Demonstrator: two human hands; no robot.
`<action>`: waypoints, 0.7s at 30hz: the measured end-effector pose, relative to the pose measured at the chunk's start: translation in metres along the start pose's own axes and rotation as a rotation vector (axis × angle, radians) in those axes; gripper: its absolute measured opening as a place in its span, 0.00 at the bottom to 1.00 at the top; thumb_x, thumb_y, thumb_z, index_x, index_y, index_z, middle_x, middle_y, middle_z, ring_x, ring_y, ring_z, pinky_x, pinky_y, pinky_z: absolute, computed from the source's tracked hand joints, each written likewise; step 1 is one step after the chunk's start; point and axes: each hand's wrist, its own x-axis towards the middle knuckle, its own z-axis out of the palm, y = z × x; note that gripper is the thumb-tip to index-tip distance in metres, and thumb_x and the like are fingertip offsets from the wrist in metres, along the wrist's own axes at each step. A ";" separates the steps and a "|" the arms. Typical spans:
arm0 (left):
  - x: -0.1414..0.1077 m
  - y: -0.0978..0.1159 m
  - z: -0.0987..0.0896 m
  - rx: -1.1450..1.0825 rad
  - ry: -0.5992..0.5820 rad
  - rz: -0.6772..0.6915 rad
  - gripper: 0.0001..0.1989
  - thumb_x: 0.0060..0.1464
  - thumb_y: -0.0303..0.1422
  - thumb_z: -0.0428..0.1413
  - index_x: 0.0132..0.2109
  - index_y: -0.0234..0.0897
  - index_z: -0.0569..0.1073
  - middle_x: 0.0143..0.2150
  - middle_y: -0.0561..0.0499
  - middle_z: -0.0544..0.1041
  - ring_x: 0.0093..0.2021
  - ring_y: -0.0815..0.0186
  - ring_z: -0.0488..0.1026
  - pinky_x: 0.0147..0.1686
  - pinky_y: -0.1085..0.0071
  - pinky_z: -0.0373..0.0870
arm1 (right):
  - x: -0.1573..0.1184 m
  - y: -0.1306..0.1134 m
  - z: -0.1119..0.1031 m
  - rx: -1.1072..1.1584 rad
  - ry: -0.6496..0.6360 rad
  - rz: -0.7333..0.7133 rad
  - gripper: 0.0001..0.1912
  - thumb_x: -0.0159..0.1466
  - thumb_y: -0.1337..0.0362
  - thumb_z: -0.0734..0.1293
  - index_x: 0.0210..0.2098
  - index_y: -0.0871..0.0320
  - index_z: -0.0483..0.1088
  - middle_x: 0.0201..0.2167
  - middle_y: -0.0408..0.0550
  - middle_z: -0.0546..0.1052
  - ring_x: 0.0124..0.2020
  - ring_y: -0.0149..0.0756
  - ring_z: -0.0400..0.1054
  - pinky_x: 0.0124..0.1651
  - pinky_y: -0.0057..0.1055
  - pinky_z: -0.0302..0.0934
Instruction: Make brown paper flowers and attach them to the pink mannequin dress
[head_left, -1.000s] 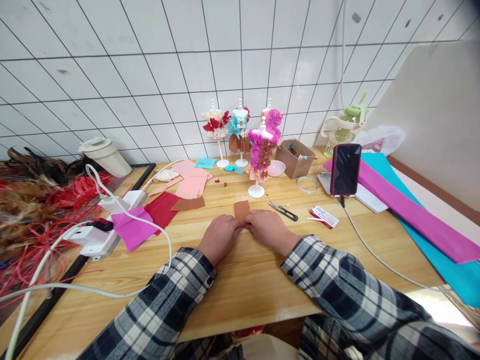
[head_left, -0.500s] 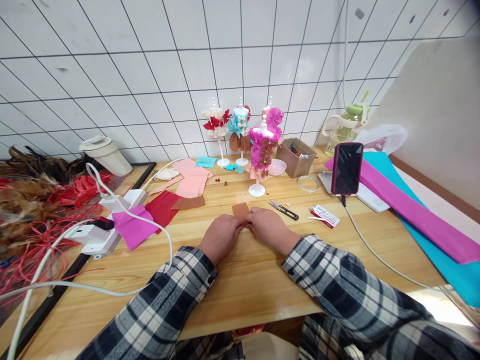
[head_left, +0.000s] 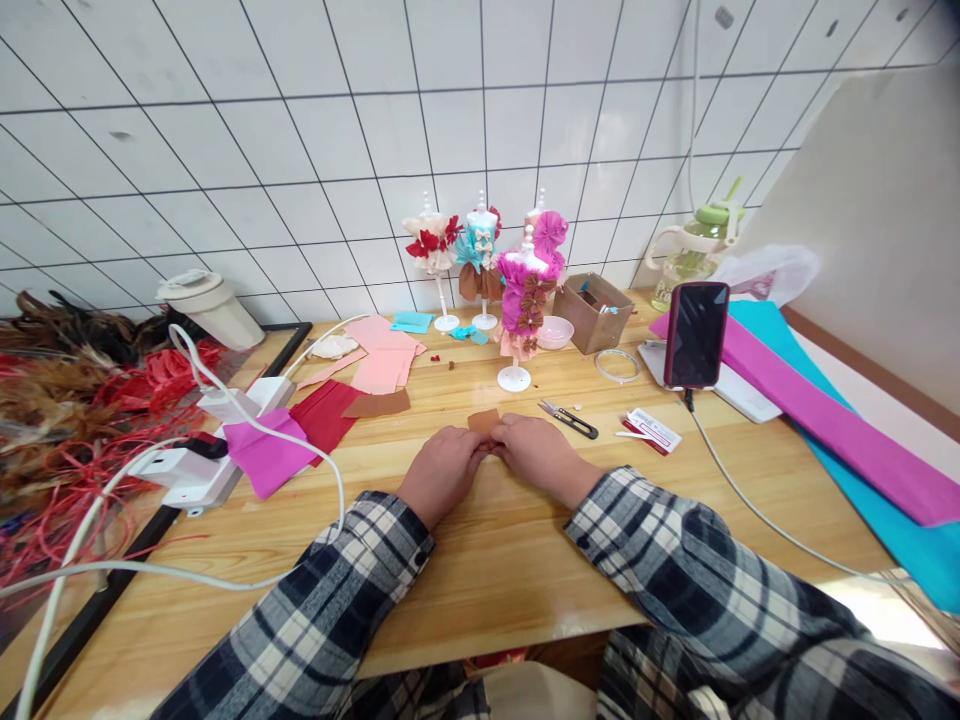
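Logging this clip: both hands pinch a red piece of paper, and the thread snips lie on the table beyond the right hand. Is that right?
Not quite: the colour is wrong. The head view shows the left hand and right hand pinching a brown piece of paper. The rest of the statement stands.

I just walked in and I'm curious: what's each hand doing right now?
Left hand: closed, pinching the brown piece at its near edge.
Right hand: closed, pinching the same brown piece.
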 end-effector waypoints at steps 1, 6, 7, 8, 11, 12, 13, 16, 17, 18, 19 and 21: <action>0.000 0.000 0.000 0.002 -0.004 0.001 0.13 0.62 0.34 0.46 0.39 0.38 0.75 0.32 0.49 0.75 0.34 0.63 0.70 0.36 0.68 0.64 | 0.000 0.000 0.000 -0.004 0.005 0.000 0.16 0.67 0.60 0.55 0.38 0.55 0.73 0.38 0.50 0.74 0.36 0.36 0.69 0.37 0.29 0.57; 0.001 0.001 -0.001 -0.015 0.013 0.028 0.13 0.61 0.33 0.47 0.37 0.36 0.76 0.34 0.47 0.75 0.38 0.62 0.70 0.40 0.67 0.65 | 0.000 0.000 0.000 0.002 -0.009 -0.002 0.15 0.67 0.60 0.56 0.38 0.55 0.73 0.35 0.49 0.75 0.35 0.37 0.69 0.37 0.29 0.57; 0.001 0.001 -0.001 -0.022 0.021 0.035 0.13 0.61 0.32 0.47 0.38 0.36 0.76 0.35 0.46 0.75 0.39 0.62 0.70 0.42 0.67 0.65 | 0.000 0.000 -0.001 0.007 -0.014 0.006 0.15 0.67 0.60 0.56 0.38 0.54 0.73 0.35 0.48 0.75 0.35 0.37 0.69 0.37 0.30 0.57; 0.001 0.001 -0.001 -0.026 0.023 0.041 0.12 0.61 0.32 0.47 0.38 0.36 0.76 0.35 0.46 0.75 0.40 0.62 0.70 0.42 0.67 0.65 | 0.000 0.000 -0.001 0.013 -0.021 0.014 0.15 0.67 0.60 0.56 0.38 0.54 0.73 0.35 0.48 0.75 0.36 0.37 0.69 0.38 0.30 0.57; 0.000 -0.001 0.001 -0.022 0.000 0.039 0.13 0.62 0.33 0.46 0.39 0.37 0.76 0.34 0.47 0.75 0.39 0.62 0.70 0.42 0.67 0.65 | 0.001 0.000 -0.003 0.028 -0.046 0.027 0.15 0.66 0.59 0.56 0.38 0.54 0.73 0.35 0.49 0.76 0.36 0.37 0.69 0.38 0.30 0.57; 0.000 -0.002 0.001 -0.020 -0.005 0.030 0.13 0.62 0.33 0.46 0.39 0.38 0.76 0.34 0.48 0.75 0.38 0.63 0.70 0.41 0.67 0.65 | 0.001 0.000 -0.003 0.027 -0.052 0.024 0.15 0.66 0.60 0.56 0.38 0.54 0.73 0.35 0.49 0.76 0.36 0.37 0.69 0.39 0.30 0.57; 0.000 -0.002 0.002 -0.019 -0.008 0.019 0.14 0.62 0.34 0.46 0.40 0.38 0.75 0.34 0.48 0.75 0.38 0.63 0.70 0.40 0.68 0.65 | 0.001 0.000 -0.003 0.024 -0.054 0.017 0.15 0.66 0.60 0.56 0.38 0.55 0.73 0.35 0.49 0.76 0.37 0.37 0.69 0.39 0.30 0.57; 0.000 -0.003 0.004 -0.014 -0.008 -0.012 0.15 0.63 0.36 0.45 0.41 0.39 0.75 0.34 0.48 0.76 0.36 0.63 0.70 0.38 0.68 0.64 | 0.001 -0.001 -0.004 0.000 -0.042 0.009 0.15 0.67 0.61 0.55 0.40 0.56 0.73 0.36 0.51 0.75 0.37 0.37 0.69 0.39 0.30 0.58; 0.000 -0.003 0.004 -0.013 -0.009 -0.012 0.15 0.63 0.36 0.44 0.41 0.39 0.76 0.34 0.48 0.75 0.36 0.63 0.70 0.38 0.68 0.64 | 0.000 -0.001 -0.004 -0.009 -0.038 0.009 0.16 0.67 0.61 0.55 0.40 0.56 0.73 0.37 0.51 0.75 0.36 0.37 0.69 0.39 0.30 0.58; 0.000 -0.003 0.005 -0.011 -0.010 -0.009 0.16 0.63 0.36 0.44 0.41 0.39 0.76 0.33 0.48 0.75 0.36 0.63 0.70 0.38 0.68 0.65 | 0.000 -0.001 -0.004 -0.018 -0.036 0.008 0.16 0.67 0.61 0.55 0.39 0.56 0.73 0.37 0.51 0.75 0.36 0.37 0.69 0.39 0.29 0.58; 0.001 -0.003 0.005 -0.010 -0.010 -0.001 0.16 0.63 0.36 0.44 0.40 0.39 0.76 0.33 0.48 0.75 0.36 0.63 0.70 0.39 0.68 0.65 | 0.000 -0.002 -0.005 -0.028 -0.035 0.007 0.16 0.67 0.61 0.55 0.39 0.56 0.73 0.38 0.51 0.74 0.36 0.36 0.69 0.39 0.29 0.58; 0.001 -0.003 0.004 -0.014 0.002 0.020 0.16 0.63 0.35 0.44 0.39 0.38 0.77 0.33 0.48 0.75 0.37 0.63 0.70 0.40 0.68 0.65 | -0.001 -0.003 -0.007 -0.047 -0.044 0.002 0.15 0.67 0.62 0.55 0.38 0.56 0.73 0.37 0.51 0.74 0.36 0.36 0.70 0.38 0.29 0.58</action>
